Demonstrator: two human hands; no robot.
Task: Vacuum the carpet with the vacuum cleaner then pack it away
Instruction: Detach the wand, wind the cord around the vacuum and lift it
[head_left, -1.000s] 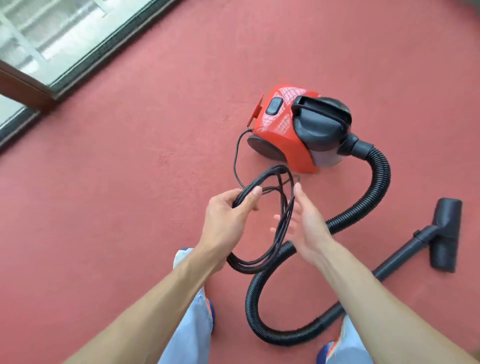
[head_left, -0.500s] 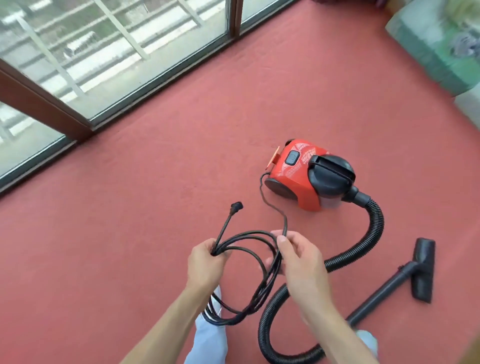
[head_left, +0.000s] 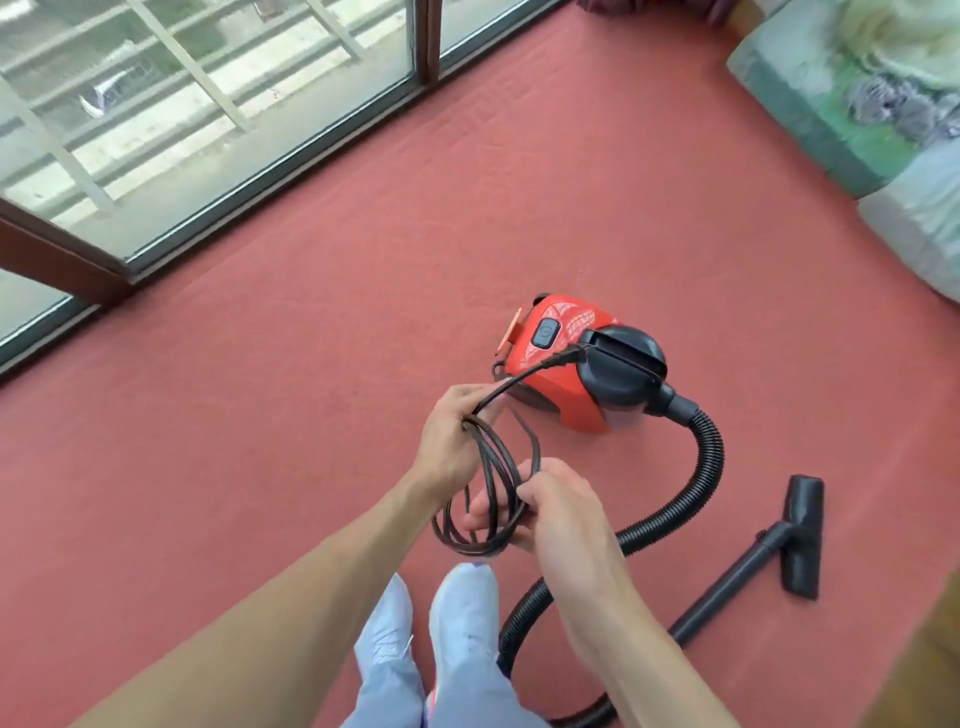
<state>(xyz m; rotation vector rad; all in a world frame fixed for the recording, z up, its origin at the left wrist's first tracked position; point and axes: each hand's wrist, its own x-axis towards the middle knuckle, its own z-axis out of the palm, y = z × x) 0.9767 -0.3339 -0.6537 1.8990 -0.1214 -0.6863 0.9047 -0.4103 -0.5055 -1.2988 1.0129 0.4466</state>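
A red and black vacuum cleaner sits on the red carpet in front of me. Its ribbed black hose curves down past my feet, and the black wand with floor nozzle lies on the carpet to the right. My left hand grips the top of a coiled black power cord. The cord's plug end sticks out toward the vacuum. My right hand pinches the coil's right side lower down.
Sliding glass doors with a dark frame run along the upper left. A pale patterned cushion or mattress lies at the upper right. My feet in light socks stand at the bottom centre.
The plug end has swung from pointing up-left to pointing right over the vacuum. My right hand has closed on the coil, and the loops hang tighter between both hands.
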